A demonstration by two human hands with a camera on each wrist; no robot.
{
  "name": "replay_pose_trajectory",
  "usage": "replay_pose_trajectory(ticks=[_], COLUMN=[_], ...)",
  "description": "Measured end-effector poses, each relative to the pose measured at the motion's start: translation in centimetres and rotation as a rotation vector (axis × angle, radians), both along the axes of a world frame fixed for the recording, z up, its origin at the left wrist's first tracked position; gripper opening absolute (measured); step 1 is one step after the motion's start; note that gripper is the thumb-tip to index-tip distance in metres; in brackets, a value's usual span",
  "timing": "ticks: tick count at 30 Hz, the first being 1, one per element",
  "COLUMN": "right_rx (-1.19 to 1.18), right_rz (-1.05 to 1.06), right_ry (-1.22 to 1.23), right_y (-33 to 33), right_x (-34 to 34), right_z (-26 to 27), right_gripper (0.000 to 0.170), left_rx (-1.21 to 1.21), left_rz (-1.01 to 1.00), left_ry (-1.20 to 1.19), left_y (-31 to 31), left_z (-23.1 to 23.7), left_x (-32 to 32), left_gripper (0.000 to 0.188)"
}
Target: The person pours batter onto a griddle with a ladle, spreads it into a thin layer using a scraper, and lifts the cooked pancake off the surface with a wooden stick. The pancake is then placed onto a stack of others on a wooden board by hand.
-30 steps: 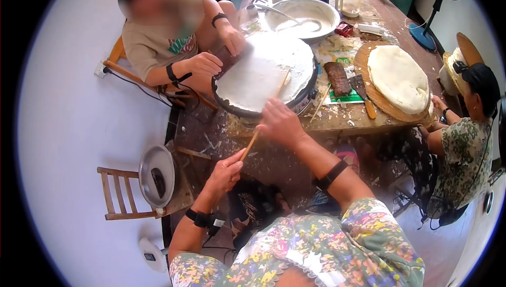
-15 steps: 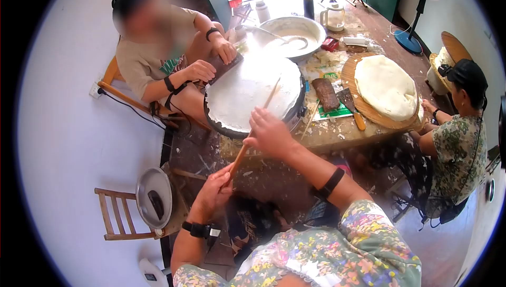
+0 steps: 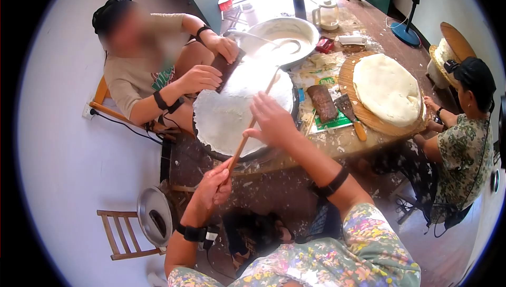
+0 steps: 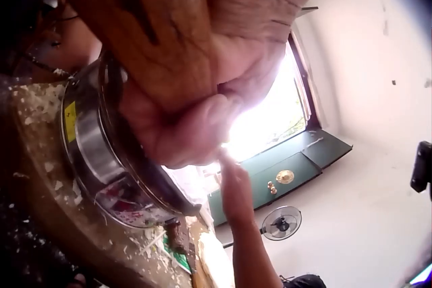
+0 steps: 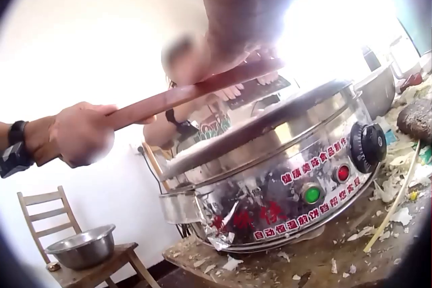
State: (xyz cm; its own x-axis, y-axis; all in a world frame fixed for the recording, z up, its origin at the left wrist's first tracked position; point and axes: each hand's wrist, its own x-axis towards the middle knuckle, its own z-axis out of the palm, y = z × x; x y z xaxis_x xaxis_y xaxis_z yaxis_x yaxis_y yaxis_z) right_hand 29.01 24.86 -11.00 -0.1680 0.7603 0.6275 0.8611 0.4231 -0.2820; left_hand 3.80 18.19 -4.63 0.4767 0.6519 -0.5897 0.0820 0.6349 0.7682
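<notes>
Both my hands are on a long wooden stick (image 3: pixel 240 150) that slants up over a round electric griddle (image 5: pixel 270 180). At the lower end my left hand (image 3: pixel 212 186) grips it, fingers curled round the wood. Farther up, my right hand (image 3: pixel 274 121) holds it, fingers stretched across it and thumb alongside; part of this grip is hidden. A thin white sheet of batter (image 3: pixel 224 124) covers the griddle, and the stick's far end overlaps it. Across from me, a seated person holds a dark brown rectangular board (image 3: pixel 227 68) at the griddle's edge with both hands.
Behind the griddle stands a large batter basin (image 3: pixel 313 39) with a ladle. To its right lie a brown slab (image 3: pixel 322 105), a wooden-handled scraper (image 3: pixel 359 130) and a round board (image 3: pixel 348 84) bearing pale flat sheets. Another person (image 3: pixel 464 108) sits at right. A metal bowl (image 3: pixel 147 208) rests on a chair.
My right hand's fingers have straightened along the stick. The stick has tilted more upright in the head view. My head view has shifted, and the other person's board stands closer over the griddle.
</notes>
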Motion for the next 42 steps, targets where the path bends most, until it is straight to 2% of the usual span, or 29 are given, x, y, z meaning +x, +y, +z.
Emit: replay_pose_trajectory(ticks=[6,20,27,33,36,42], right_rx=[-0.012,-0.053,-0.047,-0.074,-0.177,-0.141], right_rz=[-0.012,-0.015,0.063,0.09,0.078,0.03], right_ry=[0.052,0.034,0.041,-0.035,-0.027,0.039], right_y=[-5.3,-6.0,-3.4,1.7,3.9,4.6], right_x=[1.7,0.4,-1.4,-2.6,-1.0,1.9], right_z=[-0.4,-0.6,-1.2,-2.6,-2.8,-3.4], right_gripper=[0.077,0.077,0.075,0.072,0.071,0.068], left_rx=[-0.05,-0.034,-0.031,-0.006,-0.064,-0.048], left_rz=[-0.035,-0.007,0.046,0.057,0.025,-0.05], left_ry=[0.043,0.065,0.04,0.05,0.066,0.15], left_y=[-3.0,-4.2,-3.3,-0.8,2.4,4.4], left_z=[-0.5,-0.1,-0.7,-0.4,-0.8,-0.3], left_x=[1.2,0.5,-1.0,-1.1,-0.2,1.8], left_gripper=[0.05,0.05,0.049,0.047,0.044,0.044])
